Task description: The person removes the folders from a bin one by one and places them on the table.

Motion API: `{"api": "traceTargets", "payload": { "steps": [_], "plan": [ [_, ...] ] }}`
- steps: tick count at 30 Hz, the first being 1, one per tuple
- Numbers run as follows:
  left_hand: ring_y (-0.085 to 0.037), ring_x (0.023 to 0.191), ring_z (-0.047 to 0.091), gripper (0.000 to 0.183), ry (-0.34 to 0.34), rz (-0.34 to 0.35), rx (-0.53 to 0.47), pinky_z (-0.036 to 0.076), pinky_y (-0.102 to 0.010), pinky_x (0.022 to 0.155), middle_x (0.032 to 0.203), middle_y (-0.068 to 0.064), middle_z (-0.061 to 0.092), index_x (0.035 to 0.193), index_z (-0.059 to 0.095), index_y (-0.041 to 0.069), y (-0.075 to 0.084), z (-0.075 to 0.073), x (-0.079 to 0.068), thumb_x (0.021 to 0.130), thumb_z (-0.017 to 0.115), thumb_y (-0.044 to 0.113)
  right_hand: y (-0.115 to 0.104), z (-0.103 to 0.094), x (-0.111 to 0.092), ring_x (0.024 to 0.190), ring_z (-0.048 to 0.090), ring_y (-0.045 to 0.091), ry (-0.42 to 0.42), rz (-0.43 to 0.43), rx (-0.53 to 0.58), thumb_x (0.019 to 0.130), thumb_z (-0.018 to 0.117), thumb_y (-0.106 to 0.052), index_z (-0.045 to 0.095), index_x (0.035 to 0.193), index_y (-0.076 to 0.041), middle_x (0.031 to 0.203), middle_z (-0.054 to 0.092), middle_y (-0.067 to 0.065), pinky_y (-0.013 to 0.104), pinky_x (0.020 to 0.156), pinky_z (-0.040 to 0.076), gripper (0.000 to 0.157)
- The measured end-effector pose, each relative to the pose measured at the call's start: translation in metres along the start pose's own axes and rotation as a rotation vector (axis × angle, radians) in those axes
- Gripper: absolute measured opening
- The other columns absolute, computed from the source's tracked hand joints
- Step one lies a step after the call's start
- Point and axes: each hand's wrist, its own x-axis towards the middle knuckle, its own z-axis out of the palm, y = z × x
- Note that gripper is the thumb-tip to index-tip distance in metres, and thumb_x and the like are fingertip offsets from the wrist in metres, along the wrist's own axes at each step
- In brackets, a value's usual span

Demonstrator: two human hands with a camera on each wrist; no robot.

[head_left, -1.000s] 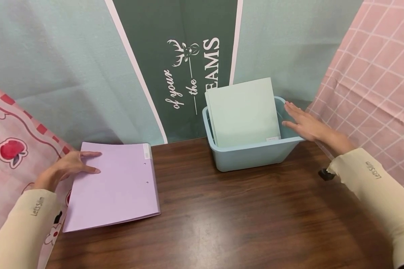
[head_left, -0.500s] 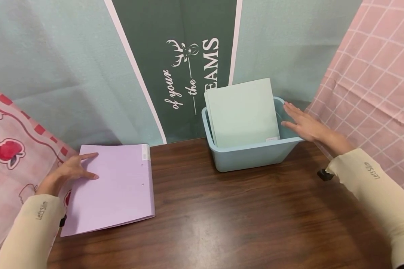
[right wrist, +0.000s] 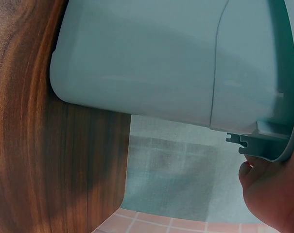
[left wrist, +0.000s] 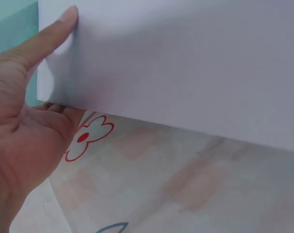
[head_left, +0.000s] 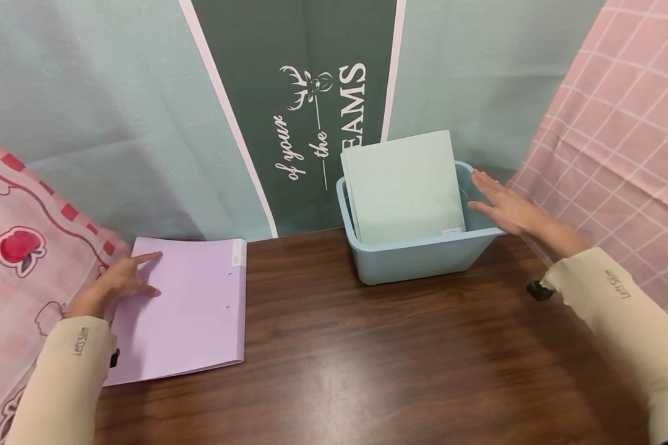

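Note:
A purple file folder (head_left: 186, 309) lies at the table's left end, with a white label and two small holes along its right edge. My left hand (head_left: 125, 278) holds its left side. In the left wrist view the thumb (left wrist: 61, 34) lies on the folder's face and other fingers go under its edge. On the right stands a light blue plastic bin (head_left: 417, 262); pale green folders (head_left: 403, 185) lean upright inside. My right hand (head_left: 506, 204) grips the bin's right rim, thumb inside. The right wrist view shows curled fingers (right wrist: 256, 177) below the rim, mostly hidden.
The dark brown wooden table (head_left: 323, 346) spans between the folder and the bin. A teal and dark green curtain (head_left: 133, 123) hangs along the back. A fruit-patterned cloth (head_left: 28, 247) borders the left, and a pink checked cloth (head_left: 629, 123) the right.
The purple folder has slid left along the table, its right edge moving most, with my left hand still at its left side. My right hand and the bin have stayed put.

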Motion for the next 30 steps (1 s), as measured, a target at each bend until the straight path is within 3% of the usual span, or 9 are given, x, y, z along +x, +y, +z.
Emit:
{"api": "traceTargets", "payload": {
  "steps": [5,10,14,18,27,30],
  "plan": [
    [-0.055,0.110,0.036,0.102,-0.015,0.004,0.004,0.029,-0.069,0.097,0.131,-0.053,0.028,0.148,0.033,-0.001,-0.002,-0.001,0.003,0.065,0.090,0.019,-0.002,-0.001,-0.001,0.148,-0.002,0.040,-0.006,0.013,-0.003,0.104,0.039,-0.043,0.004,0.156,-0.001,0.163,-0.008,0.012,0.060,0.117,0.002,0.075],
    [-0.060,0.115,0.033,0.103,-0.026,0.010,0.040,0.027,-0.073,0.097,0.132,-0.054,0.025,0.147,0.034,-0.002,-0.008,0.001,0.006,0.065,0.090,0.024,-0.002,0.000,-0.002,0.148,-0.001,0.040,0.000,0.012,-0.005,0.104,0.038,-0.044,0.004,0.156,-0.001,0.163,-0.008,0.011,0.060,0.117,0.002,0.075],
    [-0.054,0.107,0.038,0.103,-0.029,0.000,0.048,0.034,-0.068,0.089,0.130,-0.052,0.030,0.148,0.034,0.000,-0.013,0.004,0.005,0.066,0.089,0.030,-0.001,-0.001,-0.002,0.148,-0.001,0.042,0.008,0.008,-0.008,0.104,0.038,-0.044,0.004,0.156,-0.002,0.163,-0.007,0.011,0.060,0.117,0.002,0.075],
    [-0.052,0.103,0.038,0.102,-0.023,-0.012,0.024,0.034,-0.063,0.086,0.126,-0.052,0.031,0.147,0.034,-0.001,-0.016,0.005,0.003,0.067,0.089,0.028,-0.002,0.000,-0.003,0.148,0.000,0.042,0.011,0.008,-0.007,0.104,0.038,-0.044,0.005,0.156,-0.001,0.163,-0.007,0.011,0.060,0.117,0.003,0.075],
    [-0.065,0.124,0.018,0.099,0.008,-0.022,-0.008,0.019,-0.075,0.098,0.137,-0.052,0.017,0.147,0.030,-0.005,-0.025,0.008,0.009,0.069,0.086,0.019,-0.006,0.001,-0.006,0.148,0.000,0.042,0.016,0.024,-0.006,0.104,0.038,-0.045,0.004,0.156,-0.002,0.163,-0.007,0.011,0.061,0.116,0.003,0.075],
    [-0.062,0.117,0.027,0.097,0.035,0.010,0.013,0.025,-0.071,0.096,0.130,-0.053,0.027,0.145,0.032,-0.008,-0.027,0.010,0.011,0.068,0.086,0.017,-0.008,0.001,-0.007,0.147,0.000,0.042,0.017,0.028,-0.007,0.104,0.038,-0.045,0.004,0.156,-0.002,0.163,-0.007,0.010,0.062,0.116,0.003,0.075]
  ]
}}
